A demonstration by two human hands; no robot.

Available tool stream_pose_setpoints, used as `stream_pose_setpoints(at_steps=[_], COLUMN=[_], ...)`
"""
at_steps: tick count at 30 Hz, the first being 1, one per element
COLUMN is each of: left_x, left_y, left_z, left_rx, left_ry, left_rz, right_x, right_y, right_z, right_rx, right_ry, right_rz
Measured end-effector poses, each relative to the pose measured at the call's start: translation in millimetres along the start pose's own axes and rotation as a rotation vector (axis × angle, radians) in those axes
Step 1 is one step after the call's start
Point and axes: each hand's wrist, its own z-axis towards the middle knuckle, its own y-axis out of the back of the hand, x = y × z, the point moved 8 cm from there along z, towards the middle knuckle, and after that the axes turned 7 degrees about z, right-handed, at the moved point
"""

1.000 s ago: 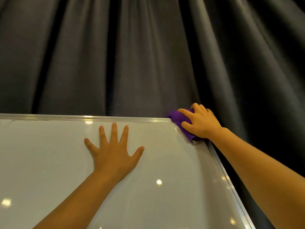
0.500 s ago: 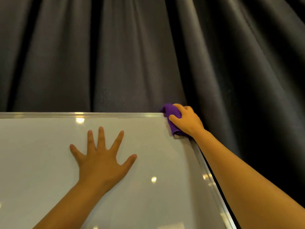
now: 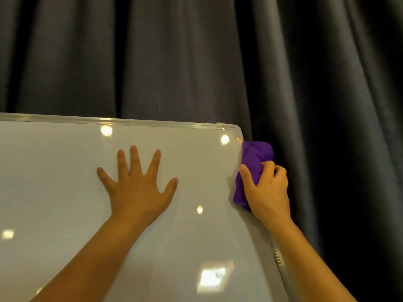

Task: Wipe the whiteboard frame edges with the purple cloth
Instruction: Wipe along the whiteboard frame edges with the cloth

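Note:
A whiteboard fills the lower left of the head view, with a silver frame (image 3: 122,122) along its top and right edges. My left hand (image 3: 137,184) lies flat on the white surface with its fingers spread, holding nothing. My right hand (image 3: 267,190) grips a bunched purple cloth (image 3: 254,162) and presses it against the right frame edge, just below the rounded top right corner (image 3: 236,129). The cloth wraps over the edge, and the frame under it is hidden.
A dark grey pleated curtain (image 3: 196,57) hangs close behind the board and to its right. Ceiling lights reflect as bright spots on the glossy board surface (image 3: 54,192).
My right hand has slid the purple cloth off the top right corner and down the right frame edge. The corner is now uncovered. My left hand stays flat on the board.

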Motion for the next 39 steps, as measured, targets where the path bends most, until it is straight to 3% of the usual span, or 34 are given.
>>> stream_pose_setpoints(at_steps=[2,9,25,33,39], left_x=[-5.3,-10.8,-47.4,-57.2,-56.1], left_y=[2.5,-2.7,-5.3,-3.4,-8.3], left_z=[-5.2,-20.3,-134.8,-169.9,-181.5], left_rx=[-0.003,0.01,-0.014,0.019,0.019], left_ry=[-0.006,-0.016,-0.047,-0.064,-0.055], left_rz=[-0.005,-0.001,-0.089,-0.072,-0.082], right_x=[13.7,21.5,-38.9,-0.8,-29.1], right_y=[0.7,-34.5,52.8,26.4,37.8], right_z=[14.2,53.9,-140.6,-55.7,-124.6], right_rx=[-0.029,0.257,0.177,0.269,0.23], right_ry=[0.07,0.117,0.061,0.071,0.058], right_rz=[0.018,-0.029,-0.032,-0.051,-0.103])
